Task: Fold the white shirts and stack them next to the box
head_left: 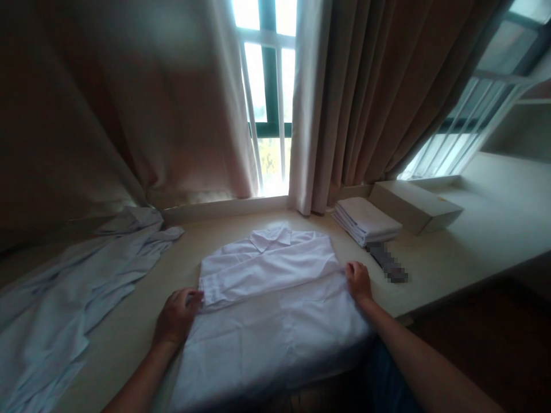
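Hands: the left hand is seen closed, fingertips clamped on the cuff end at the left edge of the garment. The right hand is laid on the right edge with fingers bent onto the cloth; whether cloth is pinched under them cannot be told.
Shirt: a white collared shirt of thin woven cloth is spread between the two hands, collar pointing away, lower body drawn toward the near edge.
Done: both sides appear turned in and a sleeve is laid across the middle, so the shirt is already narrowed to a rectangle.
Left: the lower half is still flat and unfolded; by judgement, the crosswise fold has not yet been made, which puts this shirt roughly halfway.
Counter: a pale cream counter carries everything named here.
Heap: a loose heap of pale crumpled garments is left unfolded well to the left.
Stack: a neat stack of folded white cloth is set beyond the right hand, near the shirt but apart from it.
Box: a flat beige cardboard box is placed just beside the stack, on its far right.
Backdrop: heavy brown curtains are parted over a bright barred window.
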{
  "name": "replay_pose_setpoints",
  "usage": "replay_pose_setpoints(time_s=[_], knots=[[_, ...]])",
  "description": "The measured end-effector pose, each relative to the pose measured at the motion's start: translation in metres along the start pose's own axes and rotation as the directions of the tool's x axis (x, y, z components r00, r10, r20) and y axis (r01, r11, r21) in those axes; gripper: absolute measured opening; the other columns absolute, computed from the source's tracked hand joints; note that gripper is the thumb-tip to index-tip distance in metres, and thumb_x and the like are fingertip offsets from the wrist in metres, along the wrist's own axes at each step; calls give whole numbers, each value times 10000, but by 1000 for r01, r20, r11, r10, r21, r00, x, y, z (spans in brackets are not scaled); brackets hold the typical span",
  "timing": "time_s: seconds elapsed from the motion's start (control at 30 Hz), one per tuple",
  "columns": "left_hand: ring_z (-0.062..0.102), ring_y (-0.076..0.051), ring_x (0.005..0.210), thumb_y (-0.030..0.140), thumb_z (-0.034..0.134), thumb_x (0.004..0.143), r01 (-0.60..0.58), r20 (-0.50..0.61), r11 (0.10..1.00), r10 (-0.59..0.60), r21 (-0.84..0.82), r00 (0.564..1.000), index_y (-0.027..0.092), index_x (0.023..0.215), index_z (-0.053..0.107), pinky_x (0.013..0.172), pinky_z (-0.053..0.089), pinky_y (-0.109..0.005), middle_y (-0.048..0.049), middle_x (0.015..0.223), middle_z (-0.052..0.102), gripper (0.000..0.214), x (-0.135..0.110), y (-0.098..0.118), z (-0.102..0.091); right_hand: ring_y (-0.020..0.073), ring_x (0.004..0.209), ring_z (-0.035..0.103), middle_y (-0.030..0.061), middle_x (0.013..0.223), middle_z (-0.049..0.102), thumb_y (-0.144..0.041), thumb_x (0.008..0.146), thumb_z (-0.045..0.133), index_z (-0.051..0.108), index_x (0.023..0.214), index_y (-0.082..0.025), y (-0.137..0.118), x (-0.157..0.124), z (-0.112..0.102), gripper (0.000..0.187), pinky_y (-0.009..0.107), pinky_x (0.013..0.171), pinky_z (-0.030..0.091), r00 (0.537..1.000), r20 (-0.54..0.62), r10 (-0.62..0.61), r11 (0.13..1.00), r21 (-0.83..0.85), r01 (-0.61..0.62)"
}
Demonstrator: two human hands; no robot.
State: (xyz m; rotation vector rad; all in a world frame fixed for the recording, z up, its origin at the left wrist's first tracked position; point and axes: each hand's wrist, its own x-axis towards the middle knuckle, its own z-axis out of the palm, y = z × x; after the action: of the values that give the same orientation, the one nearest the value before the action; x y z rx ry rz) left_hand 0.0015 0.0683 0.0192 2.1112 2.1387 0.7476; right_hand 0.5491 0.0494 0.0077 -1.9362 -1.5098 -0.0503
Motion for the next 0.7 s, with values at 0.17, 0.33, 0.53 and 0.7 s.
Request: replay_pose_setpoints(time_s=[0.17, 0.33, 0.53, 0.7], knots=[[580, -260, 980, 647, 481, 766, -55, -17, 991, 57, 123, 998, 198, 913, 605, 915, 446, -357, -100, 980, 627, 488, 1, 7, 3, 232, 974, 523, 99, 1030, 617, -392, 928, 452, 649, 1160, -195, -3, -2, -3, 362, 331, 894, 377, 998, 10, -58, 997, -43, 58], [582, -246, 956, 644, 483, 783, -76, -36, 986, 82, 152, 996, 201, 915, 598, 912, 442, -346, -86, 965, 615, 476, 1, 4, 5, 226, 997, 513, 79, 1088, 591, -208, 864, 523, 694, 1135, -311, -12, -8, -5, 337, 323, 874, 367, 990, 116, -85, 986, -134, 100], [571, -256, 973, 633, 489, 785, -78, -34, 987, 84, 140, 996, 199, 919, 602, 923, 429, -357, -97, 976, 611, 468, 3, 2, 6, 223, 1021, 503, 90, 1058, 607, -142, 854, 471, 699, 1053, -205, -8, -7, -5, 310, 315, 919, 359, 994, 23, -110, 990, -89, 111], [562, -252, 990, 613, 425, 830, -78, -7, 990, 80, 120, 997, 186, 929, 611, 928, 414, -352, -90, 987, 605, 476, 3, 0, 5, 215, 935, 509, 90, 929, 617, -307, 959, 398, 673, 905, -162, 4, -6, -1, 316, 323, 914, 358, 988, -59, -145, 989, -31, 143]])
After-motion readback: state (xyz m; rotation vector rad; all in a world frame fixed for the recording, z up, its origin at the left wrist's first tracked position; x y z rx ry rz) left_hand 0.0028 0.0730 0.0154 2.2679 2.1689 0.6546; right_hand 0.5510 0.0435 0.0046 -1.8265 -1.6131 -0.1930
